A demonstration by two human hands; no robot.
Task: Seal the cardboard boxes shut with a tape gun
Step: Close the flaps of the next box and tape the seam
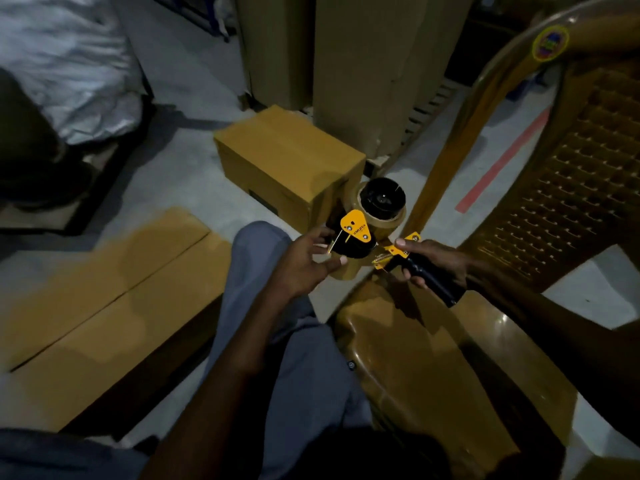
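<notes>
A yellow and black tape gun with a brown tape roll is held above my lap. My right hand grips its black handle, thumb on the yellow frame. My left hand pinches the front of the gun near the yellow plate and roller. A long cardboard box lies on the floor at my left, its top flaps closed along a centre seam. A smaller cardboard box stands on the floor just beyond the gun.
A brown plastic chair fills the right side, its seat edge under my right arm. Tall cardboard cartons stand at the back. A silver-wrapped bundle lies at the far left. My grey-trousered knee is in the middle.
</notes>
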